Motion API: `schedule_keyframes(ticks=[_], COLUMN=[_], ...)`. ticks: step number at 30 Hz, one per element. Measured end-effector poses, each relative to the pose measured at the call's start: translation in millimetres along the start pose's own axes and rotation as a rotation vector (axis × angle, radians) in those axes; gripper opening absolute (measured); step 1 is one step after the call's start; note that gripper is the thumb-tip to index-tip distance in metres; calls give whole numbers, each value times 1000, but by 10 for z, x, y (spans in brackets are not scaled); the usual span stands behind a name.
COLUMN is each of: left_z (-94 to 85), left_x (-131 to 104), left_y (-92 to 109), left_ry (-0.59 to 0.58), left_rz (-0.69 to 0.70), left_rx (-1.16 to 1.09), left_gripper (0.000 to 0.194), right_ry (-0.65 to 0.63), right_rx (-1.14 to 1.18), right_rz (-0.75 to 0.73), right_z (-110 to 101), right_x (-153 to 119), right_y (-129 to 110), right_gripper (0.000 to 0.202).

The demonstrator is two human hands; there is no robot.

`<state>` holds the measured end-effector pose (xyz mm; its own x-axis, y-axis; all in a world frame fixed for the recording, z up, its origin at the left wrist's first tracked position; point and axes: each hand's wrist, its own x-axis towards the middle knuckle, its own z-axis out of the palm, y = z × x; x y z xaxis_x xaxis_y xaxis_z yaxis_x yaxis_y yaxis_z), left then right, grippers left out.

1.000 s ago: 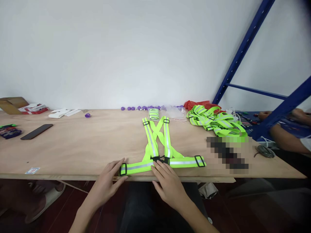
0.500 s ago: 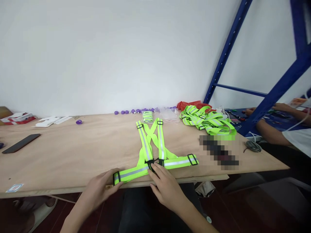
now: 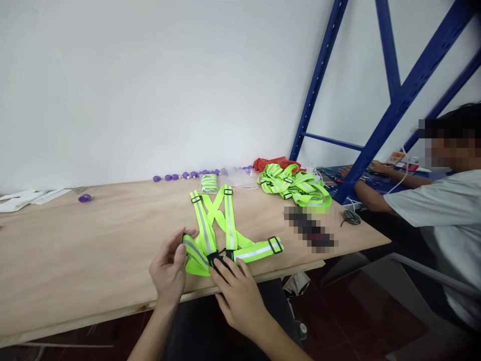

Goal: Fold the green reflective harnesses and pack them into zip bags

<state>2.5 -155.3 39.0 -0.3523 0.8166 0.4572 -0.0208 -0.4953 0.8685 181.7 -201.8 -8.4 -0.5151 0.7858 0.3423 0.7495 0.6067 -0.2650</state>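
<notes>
A neon yellow reflective strap vest lies flat on the wooden table, its shoulder straps crossed and pointing away from me. My left hand pinches the left end of the waist belt and has it lifted and folded toward the middle. My right hand presses its fingertips on the black centre buckle near the table's front edge. The right half of the belt, with its black slider, rests flat on the table.
A pile of the same yellow vests and a red bag lie at the back right. A folded packed vest and purple caps line the back. Another person sits at the right by a blue rack.
My left hand has picked up the belt's left end and folded it inward toward the buckle. The camera has turned right, bringing the seated person into view.
</notes>
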Motion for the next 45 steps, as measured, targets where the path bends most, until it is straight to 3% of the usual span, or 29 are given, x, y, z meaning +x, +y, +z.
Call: schedule_keyframes(ticks=[3, 6, 11, 13, 15, 17, 18, 22, 25, 27, 29, 31, 34, 39, 45], left_z=[380, 690, 918, 911, 881, 853, 845, 841, 837, 816, 776, 715, 606, 480, 392], left_x=[31, -37, -147, -148, -146, -157, -165, -190, -215, -271, -370, -493, -633, -643, -678], left_y=[-56, -158, -328, -364, -378, -380, -382, -417, -423, -370, -277, -175, -63, 12, -41], left_ry=[-75, -235, -572, -640, -678, -726, -760, -867, -948, -949, -902, -875, -907, -883, -851], left_rz=[-117, -233, -321, -284, -232, -167, -128, 51, 280, 443, 497, 455, 399, 343, 328], left_rx=[-81, -126, 23, 162, 273, 359, 398, 569, 678, 800, 971, 1099, 1116, 1100, 1136], left_gripper=[37, 42, 37, 31, 32, 37, 39, 33, 23, 15, 16, 28, 45, 35, 42], right_ry=[25, 53, 144, 230, 392, 533, 526, 168, 0, -23, -19, -1, 18, 43, 66], right_rx=[-8, 24, 213, 330, 383, 285, 200, 22, 89, 148, 187, 221, 313, 644, 995], right_rz=[29, 28, 28, 25, 41, 88, 113, 168, 176, 186, 193, 204, 252, 390, 392], right_z=[42, 88, 104, 32, -114, -324, -439, -790, -854, -850, -858, -890, -949, -943, -850], right_x=[-27, -39, -67, -135, -243, -359, -406, -448, -372, -323, -294, -282, -267, -212, -18], right_y=[9, 14, 12, 91, 274, 556, 717, 1280, 1474, 1509, 1503, 1473, 1400, 1262, 1192], right_gripper=[54, 52, 46, 37, 31, 27, 27, 52, 46, 41, 38, 37, 33, 44, 51])
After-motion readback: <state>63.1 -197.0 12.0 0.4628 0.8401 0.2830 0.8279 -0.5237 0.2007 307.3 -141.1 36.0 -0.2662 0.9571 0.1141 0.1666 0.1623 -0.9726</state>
